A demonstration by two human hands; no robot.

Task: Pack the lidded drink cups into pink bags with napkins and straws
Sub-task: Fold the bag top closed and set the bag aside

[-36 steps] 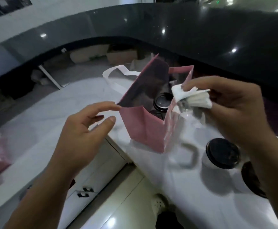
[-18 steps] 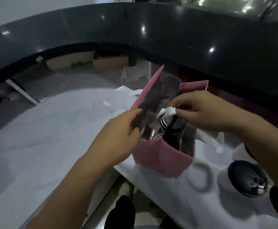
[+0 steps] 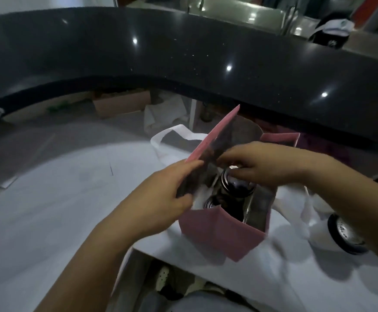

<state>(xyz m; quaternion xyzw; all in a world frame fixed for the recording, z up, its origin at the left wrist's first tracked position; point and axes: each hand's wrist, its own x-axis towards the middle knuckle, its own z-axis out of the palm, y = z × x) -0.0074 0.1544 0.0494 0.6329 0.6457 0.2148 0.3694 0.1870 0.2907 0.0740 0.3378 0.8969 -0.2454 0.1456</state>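
Left hand (image 3: 161, 199) pinched the pink bag (image 3: 217, 235) by its side wall, right hand (image 3: 264, 165) curled over the lidded cups (image 3: 237, 188) inside it, couldn't tell if it held anything.

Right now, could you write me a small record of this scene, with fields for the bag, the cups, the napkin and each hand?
bag: pink bag upright on the white counter, mouth open
cups in bag: two dark lids visible inside
cup outside: one lidded cup on the counter, right of the bag
napkin: white, inside the bag against its left wall
left hand: grips the bag's left wall
right hand: fingers curled over the bag's mouth; what it holds is hidden
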